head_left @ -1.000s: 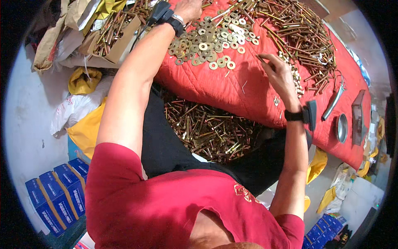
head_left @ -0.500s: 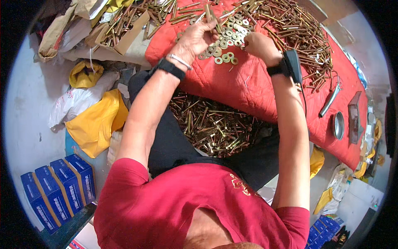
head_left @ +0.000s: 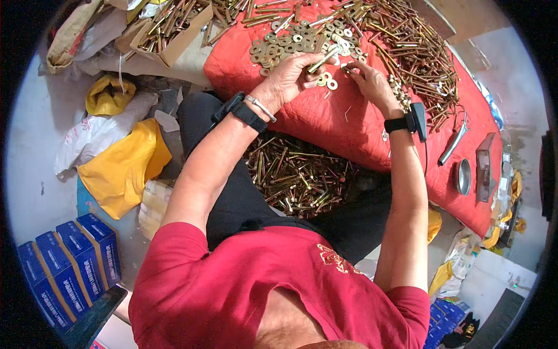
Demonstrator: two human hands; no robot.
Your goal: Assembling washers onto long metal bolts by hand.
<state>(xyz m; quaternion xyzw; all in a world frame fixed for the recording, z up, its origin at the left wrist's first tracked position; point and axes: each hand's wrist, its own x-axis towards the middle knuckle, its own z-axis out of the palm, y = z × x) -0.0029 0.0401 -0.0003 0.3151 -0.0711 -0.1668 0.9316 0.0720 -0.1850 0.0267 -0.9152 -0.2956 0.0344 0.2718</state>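
Observation:
My left hand (head_left: 289,77) is closed around a yellowish metal bolt (head_left: 323,60), whose end slants up and to the right. Facing it, my right hand (head_left: 375,86) pinches something small and dark between thumb and fingers; it is too small to make out. Both hands hover over the near side of a red padded cloth (head_left: 349,131). Loose flat washers (head_left: 273,52) lie spread behind them, with a few more washers (head_left: 327,81) between the hands. To the right, small nut-like pieces (head_left: 400,93) lie close to my right wrist.
Long metal bolts or sleeves (head_left: 424,52) are heaped at the back right. An open cardboard box (head_left: 180,43) of similar parts stands back left. Many bolts (head_left: 299,180) fill the space between my legs. A metal dish (head_left: 463,177) rests far right; blue boxes (head_left: 70,270) stand lower left.
My left hand has come nearer and to the right, and its bolt has tipped from upright to slanting. My right hand has lifted off the washers, its fingers now pinched together.

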